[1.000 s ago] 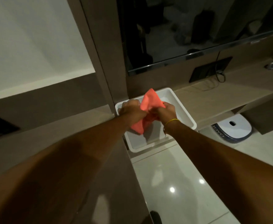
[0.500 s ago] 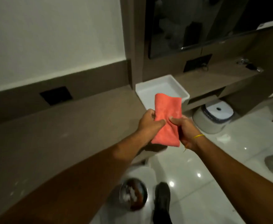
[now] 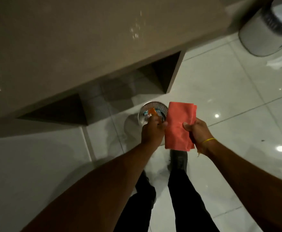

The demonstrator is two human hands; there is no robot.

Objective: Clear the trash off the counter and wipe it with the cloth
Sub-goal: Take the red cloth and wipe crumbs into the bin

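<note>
I look straight down at the floor. A folded red cloth (image 3: 178,128) hangs between my hands above my feet. My right hand (image 3: 198,131) grips its right edge, thumb on top. My left hand (image 3: 152,131) is curled at its left edge, thumb against the fabric. Just beyond my left hand stands a small round metal bin (image 3: 153,104) with wrappers (image 3: 151,112) inside, partly hidden by the hand. The brown counter (image 3: 86,39) fills the top of the view, with pale specks (image 3: 135,31) on its surface.
Open recesses lie under the counter's edge. A white round appliance (image 3: 269,25) stands on the glossy tiled floor at top right, with a scrap of paper (image 3: 277,61) in front of it. My dark-trousered legs are below the hands.
My view has swung from the white basin and wall down to the floor. The cloth, earlier bunched over the basin, is now folded flat and held above the bin.
</note>
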